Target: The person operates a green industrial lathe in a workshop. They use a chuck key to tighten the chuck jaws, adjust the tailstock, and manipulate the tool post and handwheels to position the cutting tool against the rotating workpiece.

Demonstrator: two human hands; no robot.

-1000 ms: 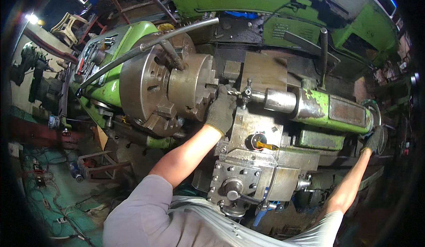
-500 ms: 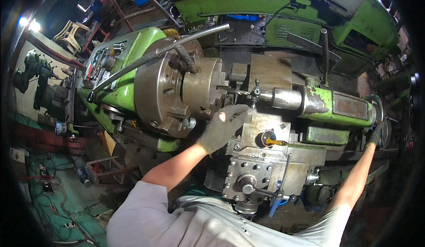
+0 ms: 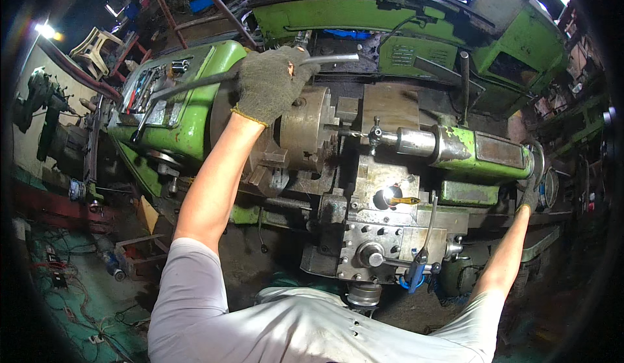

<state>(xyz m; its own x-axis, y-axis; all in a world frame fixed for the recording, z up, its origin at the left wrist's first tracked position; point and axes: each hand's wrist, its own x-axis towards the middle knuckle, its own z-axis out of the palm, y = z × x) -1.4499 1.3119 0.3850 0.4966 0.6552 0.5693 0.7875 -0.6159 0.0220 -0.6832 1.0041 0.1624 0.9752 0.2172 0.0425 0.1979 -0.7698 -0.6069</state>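
Note:
My left hand, in a dark knitted glove, is closed around the long bar of a chuck key above the lathe chuck. The hand hides the middle of the bar and where the key meets the chuck. A thick metal cylinder sits at the chuck's front, its end facing a drill bit in the tailstock quill. At far right my gloved right hand holds the rim of the tailstock handwheel; its fingers are partly hidden.
On the carriage stands a round cup with a yellow-handled brush. Nearer me are the bolted tool post and a lever. Small tools lie on the green headstock. Another green machine stands behind.
My left hand has moved up and left from beside the cylinder's end onto the chuck key's bar and closed on it. My right hand stays at the handwheel. The view has shifted slightly.

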